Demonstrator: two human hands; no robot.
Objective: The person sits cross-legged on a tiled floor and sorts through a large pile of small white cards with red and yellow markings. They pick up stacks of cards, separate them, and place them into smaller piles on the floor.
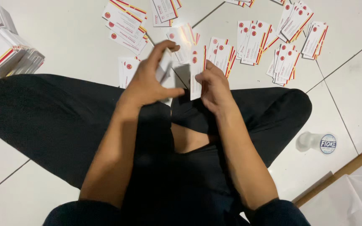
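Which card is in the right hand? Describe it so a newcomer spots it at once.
Start at the black trousers of the person sitting cross-legged on the white tiled floor. Above the knees, the right hand pinches one white card. Unlike the piles lying flat on the floor, it stands upright on edge.

Left hand (149,79) motion-blurred, its fingers indistinct; whether it grips a card cannot be told. Card (196,77) in the right hand (215,88) partly hidden by the fingers. Card stacks (1,50) at far left and piles (164,8) along the far edge cut off. Print too small to tell.
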